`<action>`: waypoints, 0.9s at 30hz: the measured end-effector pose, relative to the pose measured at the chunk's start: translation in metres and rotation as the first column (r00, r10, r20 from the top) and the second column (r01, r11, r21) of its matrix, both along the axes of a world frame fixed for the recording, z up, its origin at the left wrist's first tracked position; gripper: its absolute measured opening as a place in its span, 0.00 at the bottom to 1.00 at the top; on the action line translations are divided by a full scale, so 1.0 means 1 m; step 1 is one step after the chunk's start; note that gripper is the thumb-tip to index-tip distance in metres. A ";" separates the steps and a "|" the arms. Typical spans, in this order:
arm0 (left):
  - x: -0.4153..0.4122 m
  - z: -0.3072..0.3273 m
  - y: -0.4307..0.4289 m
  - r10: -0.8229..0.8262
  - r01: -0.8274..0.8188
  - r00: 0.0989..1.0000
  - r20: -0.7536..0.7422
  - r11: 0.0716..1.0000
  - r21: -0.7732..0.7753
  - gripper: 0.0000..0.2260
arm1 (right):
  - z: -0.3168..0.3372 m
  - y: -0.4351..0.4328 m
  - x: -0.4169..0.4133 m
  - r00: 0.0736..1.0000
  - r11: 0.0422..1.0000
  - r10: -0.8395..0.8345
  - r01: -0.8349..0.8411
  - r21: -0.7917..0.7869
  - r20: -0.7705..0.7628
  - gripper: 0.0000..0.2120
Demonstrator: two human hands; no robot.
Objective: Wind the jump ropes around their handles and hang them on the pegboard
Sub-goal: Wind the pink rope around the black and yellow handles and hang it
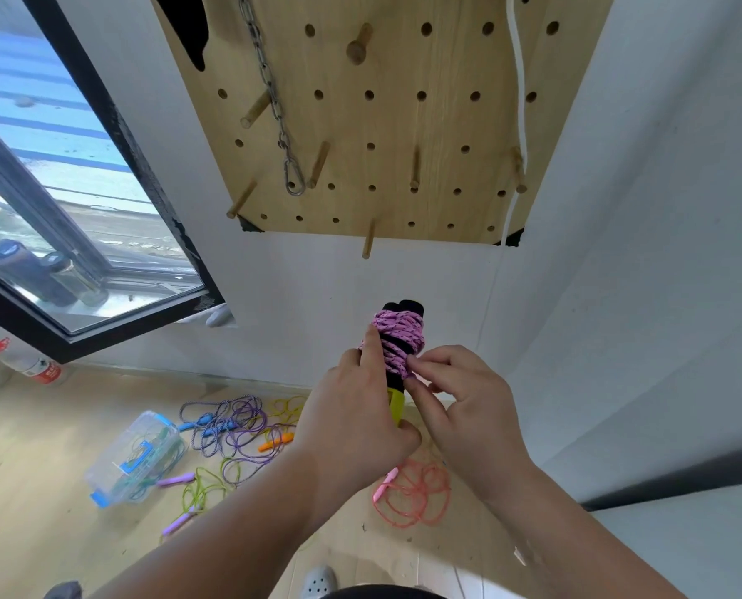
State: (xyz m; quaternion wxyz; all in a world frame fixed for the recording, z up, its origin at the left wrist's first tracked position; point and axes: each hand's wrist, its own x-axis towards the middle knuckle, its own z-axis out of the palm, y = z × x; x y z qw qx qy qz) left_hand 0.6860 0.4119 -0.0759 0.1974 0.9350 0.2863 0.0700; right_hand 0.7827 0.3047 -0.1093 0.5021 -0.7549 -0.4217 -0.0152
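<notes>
Clamping the black handles [404,307] at frame centre below the pegboard [403,123], the left hand [356,421] steadies the coiled pink jump rope [399,339] while the right hand [460,408] pinches its tail (likely for tucking).

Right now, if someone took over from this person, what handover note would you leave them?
Left hand grips the paired handles, index finger pressing the coil.
Right hand pinches the pink rope wound round them.
Done: this rope looks nearly wound.
Left: secure it, hang it on a pegboard peg; then the loose ones on the floor: purple rope, green rope, coral rope.
</notes>
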 end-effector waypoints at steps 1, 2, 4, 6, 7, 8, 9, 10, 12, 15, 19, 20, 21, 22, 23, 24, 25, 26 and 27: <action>0.000 0.000 0.001 0.004 -0.004 1.000 -0.015 1.000 0.014 0.48 | -0.001 0.001 -0.001 0.999 1.000 0.000 0.001 -0.017 0.052 0.09; 0.000 0.000 0.002 0.006 -0.005 1.000 -0.026 1.000 0.031 0.48 | -0.003 0.002 -0.002 0.996 0.999 -0.004 0.007 -0.031 0.093 0.09; 0.000 0.001 0.004 0.002 0.000 0.999 -0.041 0.998 0.065 0.48 | -0.004 0.005 -0.003 0.992 1.000 -0.006 0.010 -0.028 0.129 0.09; -0.002 0.001 0.007 -0.019 0.024 0.999 -0.051 0.995 0.101 0.49 | -0.002 0.006 -0.003 0.999 1.000 0.007 -0.007 0.000 0.048 0.08; -0.004 0.000 0.008 -0.036 0.041 0.998 -0.054 0.993 0.115 0.50 | 0.000 0.007 -0.003 0.999 1.000 0.010 -0.009 0.013 -0.036 0.07; -0.006 -0.001 0.008 -0.055 0.062 0.997 -0.054 0.990 0.127 0.50 | 0.002 0.007 -0.003 0.992 1.000 -0.001 0.003 0.017 -0.129 0.06; -0.008 -0.002 0.009 -0.075 0.082 0.996 -0.053 0.986 0.142 0.50 | 0.003 0.008 -0.005 0.973 1.000 -0.023 0.026 0.010 -0.229 0.05; -0.010 -0.003 0.010 -0.092 0.099 0.994 -0.055 0.982 0.158 0.50 | 0.003 0.010 -0.006 0.942 0.999 -0.050 0.051 -0.005 -0.332 0.05; -0.013 -0.006 0.015 -0.108 0.120 0.992 -0.071 0.974 0.193 0.49 | 0.002 0.015 -0.010 0.874 0.996 -0.092 0.085 -0.037 -0.476 0.07; -0.016 -0.009 0.025 -0.105 0.128 0.988 -0.110 0.964 0.234 0.45 | 0.000 0.027 -0.019 0.877 0.991 -0.135 0.112 -0.078 -0.461 0.09; -0.024 -0.011 0.042 -0.104 0.146 0.979 -0.174 0.957 0.250 0.40 | 0.002 0.046 -0.029 0.899 0.985 -0.165 0.126 -0.122 -0.407 0.08; -0.027 -0.011 0.047 -0.108 0.155 0.976 -0.187 0.955 0.255 0.39 | 0.003 0.051 -0.029 0.887 0.984 -0.162 0.114 -0.136 -0.433 0.07; -0.030 -0.011 0.052 -0.114 0.164 0.974 -0.196 0.952 0.260 0.38 | 0.004 0.056 -0.030 0.879 0.983 -0.153 0.088 -0.161 -0.451 0.07; -0.033 -0.011 0.057 -0.120 0.172 0.972 -0.201 0.949 0.263 0.36 | 0.004 0.061 -0.031 0.881 0.979 -0.141 0.057 -0.194 -0.452 0.07; -0.037 -0.011 0.062 -0.123 0.176 0.971 -0.207 0.949 0.262 0.36 | 0.004 0.065 -0.033 0.889 0.973 -0.131 0.030 -0.229 -0.438 0.08; -0.040 -0.012 0.066 -0.123 0.177 0.970 -0.210 0.949 0.260 0.35 | 0.004 0.070 -0.035 0.901 0.965 -0.124 0.011 -0.263 -0.416 0.09; -0.044 -0.012 0.070 -0.123 0.176 0.969 -0.212 0.951 0.254 0.36 | 0.003 0.076 -0.038 0.915 0.955 -0.120 0.000 -0.298 -0.386 0.10; -0.048 -0.013 0.074 -0.124 0.176 0.969 -0.214 0.953 0.245 0.36 | 0.003 0.081 -0.042 0.929 0.942 -0.119 -0.006 -0.335 -0.350 0.10; -0.051 -0.014 0.078 -0.126 0.177 0.968 -0.216 0.955 0.236 0.36 | 0.002 0.087 -0.046 0.942 0.929 -0.118 -0.007 -0.370 -0.315 0.10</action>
